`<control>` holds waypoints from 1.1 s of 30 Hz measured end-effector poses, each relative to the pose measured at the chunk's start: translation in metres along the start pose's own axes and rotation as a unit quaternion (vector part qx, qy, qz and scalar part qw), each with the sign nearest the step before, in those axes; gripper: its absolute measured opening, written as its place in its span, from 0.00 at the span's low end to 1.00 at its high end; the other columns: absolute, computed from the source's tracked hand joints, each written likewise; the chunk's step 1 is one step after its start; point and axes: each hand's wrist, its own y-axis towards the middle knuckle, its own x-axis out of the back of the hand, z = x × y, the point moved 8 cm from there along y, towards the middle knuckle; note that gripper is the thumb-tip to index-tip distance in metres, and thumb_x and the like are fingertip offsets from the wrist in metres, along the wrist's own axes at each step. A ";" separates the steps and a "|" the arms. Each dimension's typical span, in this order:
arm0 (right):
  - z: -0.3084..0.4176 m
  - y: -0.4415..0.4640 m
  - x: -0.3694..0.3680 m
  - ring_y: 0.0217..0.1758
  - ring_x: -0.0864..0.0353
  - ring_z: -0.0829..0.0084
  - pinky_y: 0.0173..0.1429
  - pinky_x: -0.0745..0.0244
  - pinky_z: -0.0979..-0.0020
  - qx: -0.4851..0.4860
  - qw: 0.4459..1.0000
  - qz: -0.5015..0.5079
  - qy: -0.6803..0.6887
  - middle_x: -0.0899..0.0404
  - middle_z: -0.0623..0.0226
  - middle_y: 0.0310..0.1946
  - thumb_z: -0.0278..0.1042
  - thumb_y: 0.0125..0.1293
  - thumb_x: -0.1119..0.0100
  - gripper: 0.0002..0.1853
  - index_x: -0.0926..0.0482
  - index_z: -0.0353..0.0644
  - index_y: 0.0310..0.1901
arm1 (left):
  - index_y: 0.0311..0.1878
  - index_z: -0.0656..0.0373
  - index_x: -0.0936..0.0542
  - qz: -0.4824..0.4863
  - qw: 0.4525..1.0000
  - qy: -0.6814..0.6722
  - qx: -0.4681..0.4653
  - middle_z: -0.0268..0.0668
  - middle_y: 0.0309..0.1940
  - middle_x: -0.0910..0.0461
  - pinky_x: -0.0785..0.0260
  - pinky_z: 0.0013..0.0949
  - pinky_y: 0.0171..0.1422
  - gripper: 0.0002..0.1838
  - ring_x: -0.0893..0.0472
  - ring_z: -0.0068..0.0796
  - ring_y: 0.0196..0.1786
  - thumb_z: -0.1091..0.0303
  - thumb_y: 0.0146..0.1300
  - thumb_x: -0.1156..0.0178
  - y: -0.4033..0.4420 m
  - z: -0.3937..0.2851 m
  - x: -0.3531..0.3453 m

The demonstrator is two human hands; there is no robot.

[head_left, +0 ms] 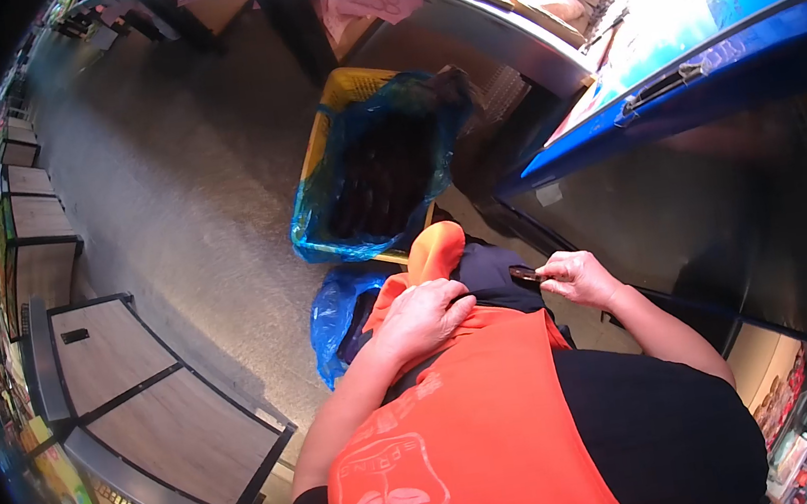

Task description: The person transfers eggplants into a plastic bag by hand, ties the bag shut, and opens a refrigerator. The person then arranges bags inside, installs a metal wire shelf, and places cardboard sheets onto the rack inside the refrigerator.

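Likely light and stiff, a dark object juts past the right hand, fingertips clamped on its end, sensibly; left hand touches apron, finger grip unclear

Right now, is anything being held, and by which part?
The right hand holds a small dark thing by one end; its identity is unclear. The left hand lies on the apron; its grip is unclear.

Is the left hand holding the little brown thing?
No, the right hand holds the little brown thing, while the left hand is on the orange apron.
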 end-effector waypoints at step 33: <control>-0.103 0.366 -0.149 0.37 0.23 0.70 0.44 0.29 0.71 -0.124 0.979 0.163 -0.008 0.21 0.61 0.33 0.38 0.53 0.43 0.15 0.25 0.37 0.39 | 0.41 0.62 0.25 -0.299 0.762 -0.530 0.221 0.37 0.37 0.23 0.32 0.27 0.46 0.09 0.23 0.25 0.42 0.69 0.60 0.45 0.018 0.263 -0.134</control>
